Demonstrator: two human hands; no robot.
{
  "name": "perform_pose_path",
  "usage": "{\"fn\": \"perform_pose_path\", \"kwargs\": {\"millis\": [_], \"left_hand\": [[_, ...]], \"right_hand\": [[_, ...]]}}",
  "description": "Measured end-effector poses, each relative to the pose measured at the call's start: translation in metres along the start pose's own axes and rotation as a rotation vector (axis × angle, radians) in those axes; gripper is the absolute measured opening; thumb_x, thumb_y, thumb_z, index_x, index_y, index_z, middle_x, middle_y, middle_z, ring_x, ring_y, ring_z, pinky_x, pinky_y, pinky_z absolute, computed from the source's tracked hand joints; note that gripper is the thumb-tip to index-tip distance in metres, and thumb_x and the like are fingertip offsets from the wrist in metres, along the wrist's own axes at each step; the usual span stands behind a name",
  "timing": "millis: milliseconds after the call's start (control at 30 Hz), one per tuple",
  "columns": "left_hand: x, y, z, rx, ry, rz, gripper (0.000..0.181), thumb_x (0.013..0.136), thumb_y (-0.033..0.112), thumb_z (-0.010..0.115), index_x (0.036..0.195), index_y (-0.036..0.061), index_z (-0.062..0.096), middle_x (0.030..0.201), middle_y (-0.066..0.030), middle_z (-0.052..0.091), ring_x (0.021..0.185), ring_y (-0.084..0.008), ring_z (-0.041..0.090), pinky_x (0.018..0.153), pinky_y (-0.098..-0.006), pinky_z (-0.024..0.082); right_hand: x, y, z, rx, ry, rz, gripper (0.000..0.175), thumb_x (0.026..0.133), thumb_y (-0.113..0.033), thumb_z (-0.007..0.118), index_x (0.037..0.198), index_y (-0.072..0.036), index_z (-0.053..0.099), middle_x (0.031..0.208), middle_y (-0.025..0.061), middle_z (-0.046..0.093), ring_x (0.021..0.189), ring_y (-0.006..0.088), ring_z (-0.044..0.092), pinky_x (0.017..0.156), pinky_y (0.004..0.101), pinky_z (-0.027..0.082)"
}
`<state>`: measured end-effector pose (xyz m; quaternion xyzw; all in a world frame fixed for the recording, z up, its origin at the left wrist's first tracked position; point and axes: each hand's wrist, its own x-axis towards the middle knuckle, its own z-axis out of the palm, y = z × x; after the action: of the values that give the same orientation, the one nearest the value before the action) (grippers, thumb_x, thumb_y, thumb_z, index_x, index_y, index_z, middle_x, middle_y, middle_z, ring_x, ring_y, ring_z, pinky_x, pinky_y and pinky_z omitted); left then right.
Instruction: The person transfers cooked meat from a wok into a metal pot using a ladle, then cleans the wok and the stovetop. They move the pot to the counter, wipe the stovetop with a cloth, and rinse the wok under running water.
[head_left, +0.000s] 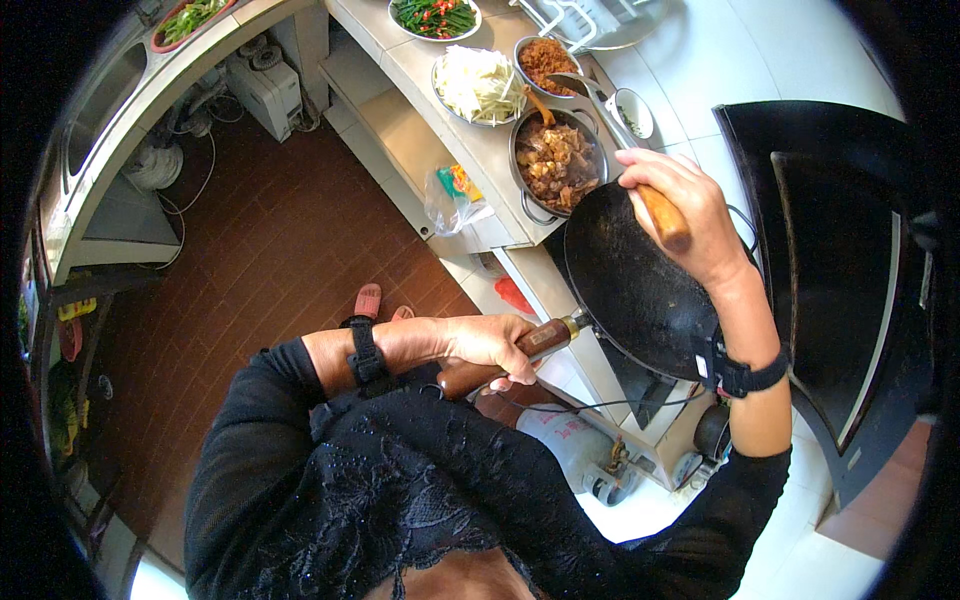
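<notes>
My left hand (495, 349) is closed around the brown wooden handle of a black wok (637, 285), which tilts beside the counter's corner. In my right hand (686, 206) is the wooden handle of a metal ladle (611, 120); its bowl end is above the counter, near a bowl of reddish-brown food (547, 64). Left of the wok stands a metal pot of cooked meat pieces (559, 161) with a brown utensil in it. Shredded pale vegetable (480, 84) fills another bowl. A small white bowl (630, 112) with bits of green lies beside the ladle.
A plate of green vegetables with red pieces (435, 16) sits farther along the counter. A dark range hood (832, 262) is at the right. Under the counter are a gas cylinder (559, 442) and a plastic bag (448, 199). A thin cable hangs near my arms.
</notes>
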<state>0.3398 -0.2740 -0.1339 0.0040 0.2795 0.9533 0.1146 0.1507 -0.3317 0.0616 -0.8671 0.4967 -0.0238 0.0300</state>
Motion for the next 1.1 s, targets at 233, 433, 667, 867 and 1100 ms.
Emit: {"fn": "perform_pose_path", "kwargs": {"millis": [233, 433, 667, 867, 1100], "left_hand": [[-0.001, -0.003, -0.007, -0.011, -0.010, -0.004, 0.019, 0.075, 0.001, 0.061, 0.080, 0.0058, 0.043, 0.058, -0.0005, 0.048, 0.046, -0.0106, 0.051, 0.040, -0.0252, 0.045], [-0.002, 0.001, -0.010, 0.026, 0.009, 0.012, 0.018, 0.074, 0.001, 0.061, 0.079, 0.0053, 0.044, 0.058, -0.0010, 0.047, 0.047, -0.0108, 0.052, 0.041, -0.0248, 0.045], [-0.001, 0.001, -0.013, 0.051, 0.007, 0.028, 0.017, 0.074, 0.001, 0.062, 0.075, 0.0047, 0.045, 0.059, -0.0013, 0.048, 0.047, -0.0115, 0.052, 0.040, -0.0250, 0.044], [-0.002, 0.000, -0.018, 0.028, 0.010, 0.008, 0.019, 0.074, 0.002, 0.063, 0.077, 0.0049, 0.045, 0.059, -0.0013, 0.048, 0.047, -0.0114, 0.052, 0.040, -0.0250, 0.045], [0.000, 0.001, -0.020, 0.048, 0.003, 0.011, 0.021, 0.075, 0.005, 0.063, 0.081, 0.0039, 0.042, 0.059, -0.0021, 0.048, 0.046, -0.0111, 0.051, 0.041, -0.0257, 0.044]], "right_hand": [[0.012, 0.002, 0.001, 0.063, -0.190, -0.113, 0.030, 0.076, -0.035, 0.053, 0.085, -0.006, 0.054, 0.106, 0.0097, 0.060, 0.090, 0.0286, 0.057, 0.079, 0.0357, 0.047], [-0.016, -0.024, -0.011, 0.022, -0.319, -0.067, 0.020, 0.066, -0.003, 0.061, 0.084, -0.007, 0.055, 0.102, 0.0073, 0.061, 0.086, 0.0264, 0.057, 0.074, 0.0343, 0.049], [-0.002, -0.017, -0.011, -0.023, -0.168, -0.028, 0.020, 0.067, -0.001, 0.061, 0.085, -0.005, 0.055, 0.105, 0.0100, 0.061, 0.090, 0.0268, 0.058, 0.077, 0.0345, 0.048], [0.001, -0.010, 0.005, 0.026, -0.264, -0.068, 0.028, 0.059, 0.002, 0.066, 0.084, -0.006, 0.055, 0.106, 0.0095, 0.061, 0.091, 0.0267, 0.057, 0.078, 0.0344, 0.048], [-0.017, -0.014, -0.016, 0.052, -0.210, 0.093, 0.022, 0.067, 0.003, 0.065, 0.086, -0.006, 0.057, 0.106, 0.0103, 0.062, 0.095, 0.0248, 0.059, 0.081, 0.0343, 0.048]]}}
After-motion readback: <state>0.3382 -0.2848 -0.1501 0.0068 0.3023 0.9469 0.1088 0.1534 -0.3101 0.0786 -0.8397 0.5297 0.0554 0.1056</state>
